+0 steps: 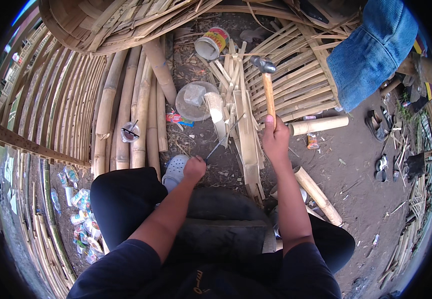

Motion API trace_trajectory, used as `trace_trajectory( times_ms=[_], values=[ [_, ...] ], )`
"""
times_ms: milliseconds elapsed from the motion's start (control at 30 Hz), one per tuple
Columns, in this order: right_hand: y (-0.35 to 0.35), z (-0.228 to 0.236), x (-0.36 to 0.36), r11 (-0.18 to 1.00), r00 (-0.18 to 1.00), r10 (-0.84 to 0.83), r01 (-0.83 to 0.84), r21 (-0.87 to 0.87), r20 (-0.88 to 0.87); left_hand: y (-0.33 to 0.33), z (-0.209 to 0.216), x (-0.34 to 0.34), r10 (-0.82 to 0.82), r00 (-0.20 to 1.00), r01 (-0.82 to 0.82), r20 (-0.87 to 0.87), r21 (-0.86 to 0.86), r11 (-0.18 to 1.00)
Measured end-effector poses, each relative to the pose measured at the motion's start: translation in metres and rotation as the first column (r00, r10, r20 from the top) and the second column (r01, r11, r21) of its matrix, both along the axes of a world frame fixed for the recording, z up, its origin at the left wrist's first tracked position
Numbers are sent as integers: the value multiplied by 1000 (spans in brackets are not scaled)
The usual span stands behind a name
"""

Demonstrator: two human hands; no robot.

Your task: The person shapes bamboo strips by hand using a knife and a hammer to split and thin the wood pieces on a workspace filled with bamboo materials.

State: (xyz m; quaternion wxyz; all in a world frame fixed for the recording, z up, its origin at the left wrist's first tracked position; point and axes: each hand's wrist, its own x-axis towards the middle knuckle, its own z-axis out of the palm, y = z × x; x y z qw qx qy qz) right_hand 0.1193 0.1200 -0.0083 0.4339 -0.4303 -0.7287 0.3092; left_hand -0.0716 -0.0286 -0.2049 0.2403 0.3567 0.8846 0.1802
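My right hand (pixel 276 135) is wrapped round the lower end of the wooden handle of a hammer (pixel 269 94). Its dark metal head points away from me, over a slatted bamboo panel. Close to my light clog, my left hand (pixel 194 168) is closed at the near end of a thin, long metal blade (pixel 221 142), whose handle is hidden in the fist. The blade slants up to the right, toward split bamboo strips (pixel 247 134). Beyond it lie a short piece of cut bamboo (pixel 216 113) and a round block (pixel 187 110) with a pale stone (pixel 194 94) on top.
Bamboo poles (pixel 141 109) lie left of centre beside a slatted bamboo frame (pixel 51 89). A bucket (pixel 211 44) lies tipped at the back. Bamboo sections (pixel 318 197) rest to my right, sandals (pixel 375 124) farther right. Blue denim (pixel 365 60) hangs at upper right. Litter (pixel 84 219) covers the left ground.
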Motion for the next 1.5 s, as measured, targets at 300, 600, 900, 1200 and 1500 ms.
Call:
trace_trajectory(
  times_ms=[300,600,900,1200,1500],
  values=[
    [-19,-192,55,915,808,-19,251,-315,588,24,-32,3,-135,991,135,16,-77,988],
    [-2,-37,17,998,996,-34,38,-46,83,-1,-75,-9,-396,860,381,-322,-113,918],
    [-13,-182,49,908,811,-50,279,-311,582,11,11,16,-468,859,447,-209,-140,883],
    [5,-65,2,1000,1000,-5,5,-30,0,-11,-91,-12,-156,971,144,-184,-74,987],
    [-18,-184,40,906,786,121,163,-391,606,19,-11,25,-89,995,99,55,-234,967]
  ],
)
